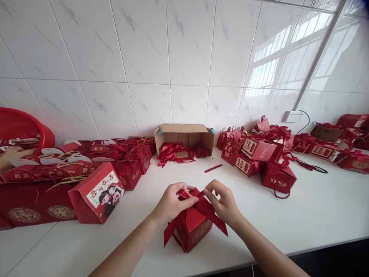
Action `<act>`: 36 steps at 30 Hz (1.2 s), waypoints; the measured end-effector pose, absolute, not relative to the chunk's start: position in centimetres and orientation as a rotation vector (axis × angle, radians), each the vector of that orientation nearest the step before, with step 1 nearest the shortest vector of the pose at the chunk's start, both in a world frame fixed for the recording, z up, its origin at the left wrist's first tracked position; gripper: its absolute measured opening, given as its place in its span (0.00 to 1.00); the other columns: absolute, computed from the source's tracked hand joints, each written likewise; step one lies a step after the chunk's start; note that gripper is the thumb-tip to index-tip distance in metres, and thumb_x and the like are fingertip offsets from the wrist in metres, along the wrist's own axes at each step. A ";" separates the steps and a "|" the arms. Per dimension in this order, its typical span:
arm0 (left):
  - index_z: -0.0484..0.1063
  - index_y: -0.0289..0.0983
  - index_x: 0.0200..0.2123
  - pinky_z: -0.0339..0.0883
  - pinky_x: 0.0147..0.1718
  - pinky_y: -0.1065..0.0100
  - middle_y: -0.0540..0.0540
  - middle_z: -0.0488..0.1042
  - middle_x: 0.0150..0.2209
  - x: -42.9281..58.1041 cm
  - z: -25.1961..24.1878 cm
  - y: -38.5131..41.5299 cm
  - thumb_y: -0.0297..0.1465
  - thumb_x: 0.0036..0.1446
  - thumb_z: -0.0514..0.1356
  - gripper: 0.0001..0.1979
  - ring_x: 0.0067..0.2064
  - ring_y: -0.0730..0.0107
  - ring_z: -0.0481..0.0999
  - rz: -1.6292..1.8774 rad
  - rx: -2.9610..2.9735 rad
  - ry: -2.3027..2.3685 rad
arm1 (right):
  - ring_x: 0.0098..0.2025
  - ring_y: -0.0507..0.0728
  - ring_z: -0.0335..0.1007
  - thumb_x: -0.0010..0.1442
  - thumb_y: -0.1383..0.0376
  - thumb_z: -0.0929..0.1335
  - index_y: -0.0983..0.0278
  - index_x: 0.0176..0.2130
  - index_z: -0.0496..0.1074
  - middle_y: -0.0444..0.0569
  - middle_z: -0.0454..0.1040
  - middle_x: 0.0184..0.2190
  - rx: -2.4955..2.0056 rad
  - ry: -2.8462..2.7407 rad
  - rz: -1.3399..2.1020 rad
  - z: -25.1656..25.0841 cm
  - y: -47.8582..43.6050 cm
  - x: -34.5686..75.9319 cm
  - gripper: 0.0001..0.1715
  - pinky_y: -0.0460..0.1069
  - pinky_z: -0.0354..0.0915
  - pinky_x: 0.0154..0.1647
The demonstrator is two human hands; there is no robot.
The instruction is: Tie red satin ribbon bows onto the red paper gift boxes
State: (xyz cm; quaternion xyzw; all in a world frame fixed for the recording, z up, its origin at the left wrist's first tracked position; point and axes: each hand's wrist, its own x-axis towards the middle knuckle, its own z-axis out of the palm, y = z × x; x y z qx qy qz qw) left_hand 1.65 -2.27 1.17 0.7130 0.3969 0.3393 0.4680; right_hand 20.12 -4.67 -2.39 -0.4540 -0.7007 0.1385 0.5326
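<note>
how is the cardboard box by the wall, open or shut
Open: the cardboard box shows its inside toward the camera, and red ribbons lie within and spill out its front.

Pinching a red ribbon (211, 213) with left hand (174, 202) and right hand (223, 200), nearly meeting over a small red box (194, 230) on the white table (158, 188), just below the fingers. Facing, straight beyond the fingers, an open cardboard box (184, 129) with loose ribbons (174, 152) in and before it. Having rows of red boxes (128, 171) and a red basin (48, 140) to the fingers' left, a thin red strip (213, 168) just past the right fingertips, and piled gift boxes (258, 151) farther right.
</note>
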 end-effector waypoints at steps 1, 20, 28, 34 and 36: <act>0.61 0.38 0.22 0.67 0.45 0.61 0.40 0.76 0.46 1.6 1.2 -2.3 0.37 0.47 0.65 0.15 0.49 0.57 0.74 0.822 1.754 0.966 | 0.28 0.53 0.62 0.62 0.62 0.62 0.62 0.26 0.66 0.45 0.68 0.25 -1.080 -1.656 0.328 -2.5 -4.7 20.0 0.13 0.48 0.58 0.29; 0.66 0.37 0.26 0.67 0.47 0.61 0.41 0.74 0.48 1.4 0.0 -2.3 0.37 0.49 0.65 0.12 0.48 0.59 0.74 0.871 1.786 0.970 | 0.35 0.54 0.67 0.62 0.50 0.61 0.60 0.46 0.65 0.44 0.71 0.30 -1.114 -1.489 0.999 -1.4 -5.6 20.8 0.20 0.50 0.61 0.37; 0.68 0.37 0.27 0.67 0.47 0.62 0.41 0.75 0.45 1.6 0.0 -2.4 0.36 0.49 0.64 0.10 0.48 0.59 0.74 0.903 1.872 0.959 | 0.35 0.54 0.68 0.53 0.69 0.66 0.61 0.44 0.65 0.43 0.73 0.31 -1.218 -1.677 0.872 0.5 -5.3 20.4 0.16 0.50 0.59 0.39; 0.68 0.38 0.26 0.66 0.48 0.62 0.44 0.76 0.44 1.7 0.0 -2.5 0.35 0.49 0.64 0.08 0.50 0.60 0.73 0.927 1.945 0.960 | 0.29 0.51 0.64 0.47 0.74 0.63 0.61 0.40 0.67 0.40 0.68 0.27 -1.356 -1.888 0.631 1.4 -4.9 19.9 0.19 0.47 0.60 0.31; 0.67 0.38 0.26 0.66 0.48 0.62 0.45 0.77 0.42 1.7 0.0 -2.6 0.35 0.49 0.64 0.09 0.49 0.61 0.74 0.936 1.963 0.964 | 0.27 0.51 0.63 0.47 0.74 0.63 0.61 0.39 0.67 0.40 0.67 0.25 -1.397 -1.902 0.546 1.4 -4.8 19.4 0.18 0.46 0.59 0.28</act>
